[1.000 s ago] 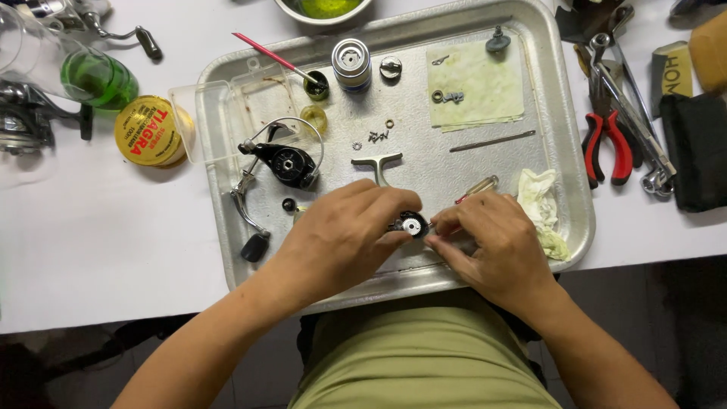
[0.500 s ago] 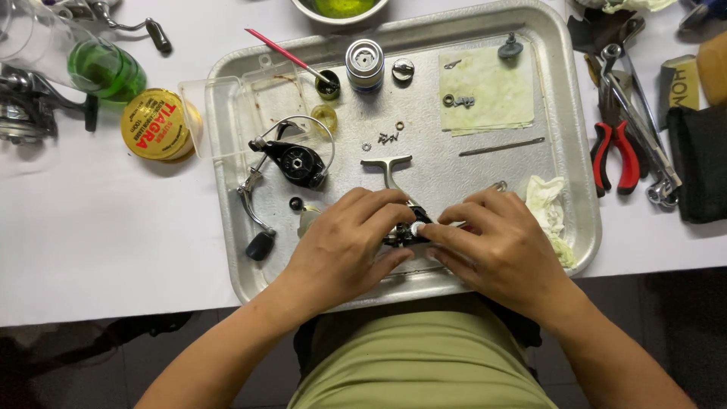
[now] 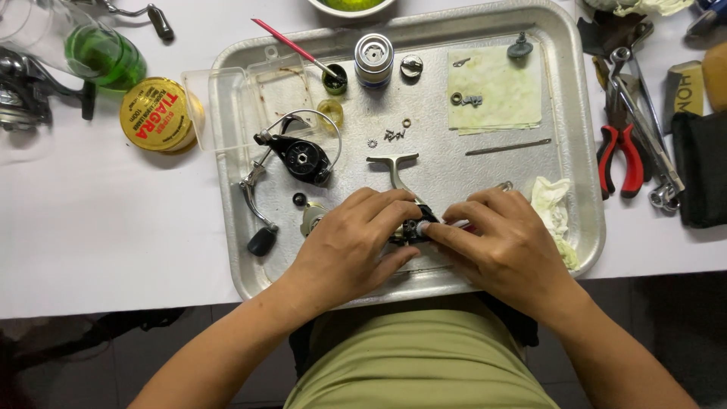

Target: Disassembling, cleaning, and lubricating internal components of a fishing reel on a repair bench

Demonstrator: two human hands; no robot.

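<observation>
Mostly hidden between the two hands: a small dark reel body (image 3: pixel 413 227), only a black-and-silver sliver visible, its T-shaped metal foot (image 3: pixel 394 168) jutting out just beyond the knuckles. Left hand (image 3: pixel 350 246) curled closed around the body from its own side, fingertips pressed on the part. Right hand (image 3: pixel 506 244) pinched shut on a thin tool (image 3: pixel 459 224), white with a hint of red, its tip lost where it met the body; kind of tool impossible to tell. All of this low over the near half of a dimpled aluminium tray (image 3: pixel 583 189) on a white table (image 3: pixel 98 227).

Just left of the grip, a round metal piece (image 3: pixel 309 218), half covered by the left hand, and a small black knob (image 3: pixel 300 199). Further left, a black rotor with a wire bail (image 3: pixel 303 151) and a bent crank handle (image 3: pixel 257 212). Right of the grip, a crumpled pale rag (image 3: pixel 554 212). Beyond the grip, tiny screws and washers (image 3: pixel 390 135), too small to sort, a thin steel rod (image 3: pixel 507 147), a stained greenish cloth square (image 3: pixel 496 89) and a ribbed silver spool (image 3: pixel 374 57). Off the tray, red-handled pliers (image 3: pixel 621 159) to the right and a round yellow tin (image 3: pixel 154 115) to the left, with another reel (image 3: pixel 23 91) cut off at the frame edge.
</observation>
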